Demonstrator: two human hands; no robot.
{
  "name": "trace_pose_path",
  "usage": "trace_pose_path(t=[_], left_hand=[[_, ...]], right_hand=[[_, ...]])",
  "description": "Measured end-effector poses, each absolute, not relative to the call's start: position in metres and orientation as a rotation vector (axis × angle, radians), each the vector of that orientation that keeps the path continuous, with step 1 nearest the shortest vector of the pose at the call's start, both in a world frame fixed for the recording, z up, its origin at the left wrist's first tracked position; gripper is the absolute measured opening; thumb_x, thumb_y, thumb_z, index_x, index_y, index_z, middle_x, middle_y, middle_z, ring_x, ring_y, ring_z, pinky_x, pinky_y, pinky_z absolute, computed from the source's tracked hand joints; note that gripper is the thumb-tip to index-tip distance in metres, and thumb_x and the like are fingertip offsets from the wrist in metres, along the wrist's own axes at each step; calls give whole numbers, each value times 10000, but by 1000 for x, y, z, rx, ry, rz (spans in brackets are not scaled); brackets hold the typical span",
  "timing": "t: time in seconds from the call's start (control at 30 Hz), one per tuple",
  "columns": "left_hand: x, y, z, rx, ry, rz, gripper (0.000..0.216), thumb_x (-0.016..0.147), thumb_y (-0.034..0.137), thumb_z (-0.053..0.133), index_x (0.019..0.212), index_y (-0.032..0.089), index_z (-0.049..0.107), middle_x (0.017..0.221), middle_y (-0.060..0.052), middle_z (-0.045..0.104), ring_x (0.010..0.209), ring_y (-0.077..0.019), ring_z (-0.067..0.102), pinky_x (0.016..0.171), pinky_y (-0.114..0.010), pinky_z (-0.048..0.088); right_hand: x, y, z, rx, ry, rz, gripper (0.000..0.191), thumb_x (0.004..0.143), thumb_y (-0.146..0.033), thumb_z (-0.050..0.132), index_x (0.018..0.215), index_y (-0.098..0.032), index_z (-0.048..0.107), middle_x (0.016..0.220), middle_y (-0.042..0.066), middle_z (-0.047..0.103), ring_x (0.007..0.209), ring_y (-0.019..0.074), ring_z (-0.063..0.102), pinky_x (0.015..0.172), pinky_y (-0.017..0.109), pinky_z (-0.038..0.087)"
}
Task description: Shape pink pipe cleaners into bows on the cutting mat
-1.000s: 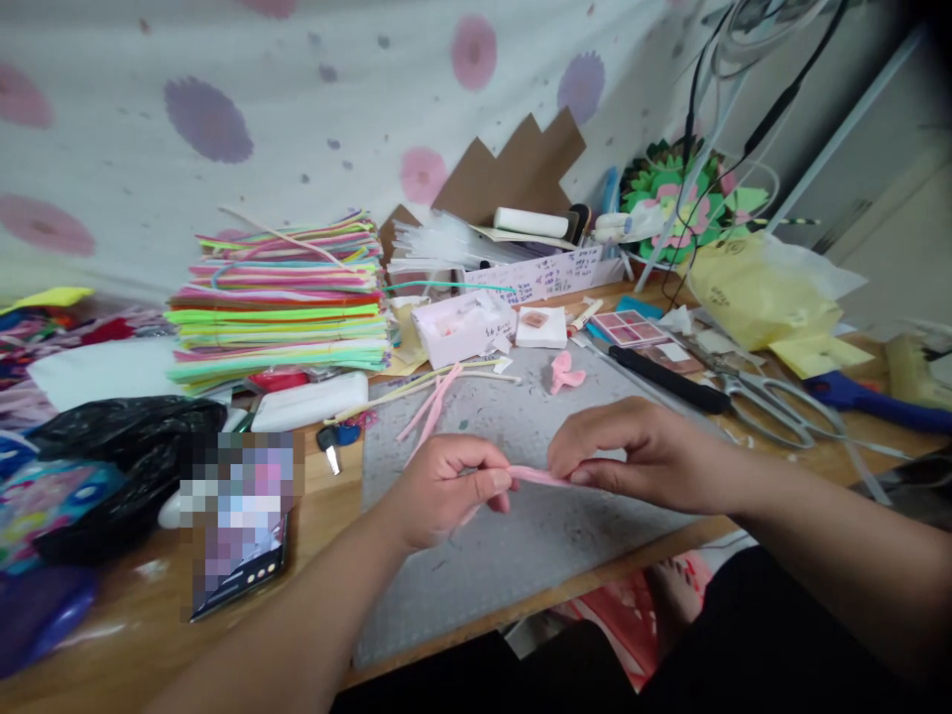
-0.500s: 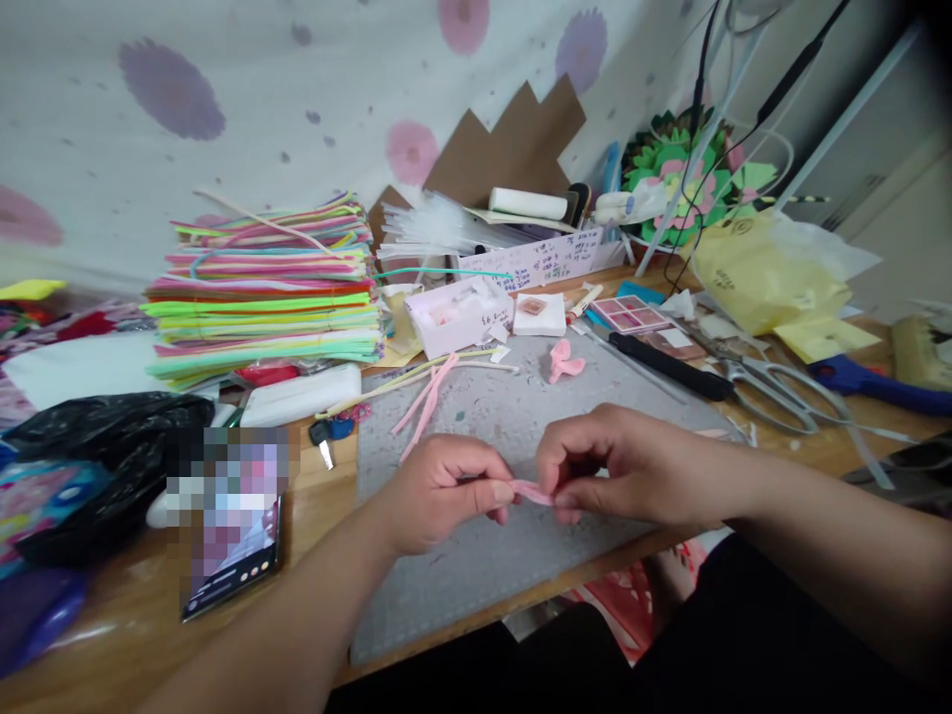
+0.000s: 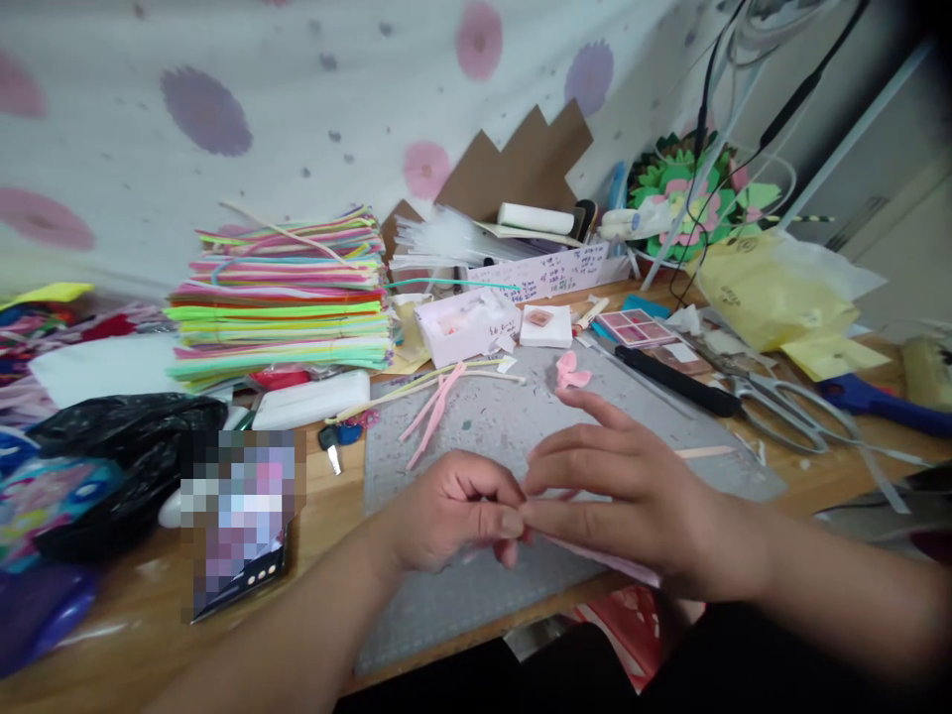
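My left hand [image 3: 453, 511] is curled and pinches one end of a pale pink strip [image 3: 595, 557] above the grey cutting mat [image 3: 491, 416]. My right hand [image 3: 632, 491] meets it fingertip to fingertip, thumb and lower fingers pressed on the same strip, while its index finger stretches out. The strip trails back under my right palm toward me. A small folded pink piece [image 3: 571, 371] lies on the mat beyond my hands. Loose pink strips [image 3: 435, 402] lie on the mat's far left part.
A tall stack of coloured strips [image 3: 287, 297] stands at the left rear. Scissors [image 3: 780, 402], a black-handled tool [image 3: 673, 380] and a yellow bag [image 3: 773, 288] lie to the right. A phone [image 3: 238, 550] and black bag [image 3: 126, 446] sit at the left.
My hands have come together: the stretch of pink strip between them is gone from sight. My right hand slid left and opened its index finger, and the strip now trails beneath it.
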State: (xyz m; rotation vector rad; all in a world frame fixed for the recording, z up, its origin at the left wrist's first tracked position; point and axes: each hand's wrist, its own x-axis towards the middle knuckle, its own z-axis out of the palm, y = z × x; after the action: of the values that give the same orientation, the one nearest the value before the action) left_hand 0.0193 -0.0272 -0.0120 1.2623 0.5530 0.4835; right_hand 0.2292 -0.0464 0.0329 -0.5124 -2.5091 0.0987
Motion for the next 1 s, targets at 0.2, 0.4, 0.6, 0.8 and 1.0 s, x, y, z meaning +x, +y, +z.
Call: trace_pose_path(t=[0.2,0.4,0.6,0.8,1.0], left_hand=[[22,-30,-10,1189,518,418,263,715,370,676,646,121,629,541,-7,603,376,-42,433,390,-167,311],[27,-31,-9,1452,676,466,356,740,486,596,629,150,566,537,-4,577,469,-105,529,467,-214,383],[24,-29,-10,2840,943,760,214,806,160,476,613,157,568,557,-6,585,558,-122,508,730,-356,369],[26,-23,-18,3287,705,701,201,802,95,460,639,159,559,554,6,568,597,-130,478,704,-361,325],[21,-21,-8,2939,799,758,191,818,180,495,660,163,599,616,-9,625,658,-148,525,712,-352,329]], right_hand=[[222,-49,37,-433,-2523,96,369,956,-229,276,848,-159,623,757,49,647,670,147,558,728,348,433],[223,-51,30,-517,-2654,-49,281,921,-176,349,787,-160,596,740,64,603,630,157,496,561,289,377],[211,-40,-8,-1022,-2286,579,218,853,-140,398,709,-167,560,687,34,564,650,145,513,587,269,397],[193,-41,-33,-1268,-1330,1743,128,677,-168,501,549,-172,491,485,-48,406,427,81,368,462,232,367],[209,-41,-11,-1235,-1454,1714,247,752,-352,568,610,-152,551,532,4,538,477,108,484,489,241,387]])
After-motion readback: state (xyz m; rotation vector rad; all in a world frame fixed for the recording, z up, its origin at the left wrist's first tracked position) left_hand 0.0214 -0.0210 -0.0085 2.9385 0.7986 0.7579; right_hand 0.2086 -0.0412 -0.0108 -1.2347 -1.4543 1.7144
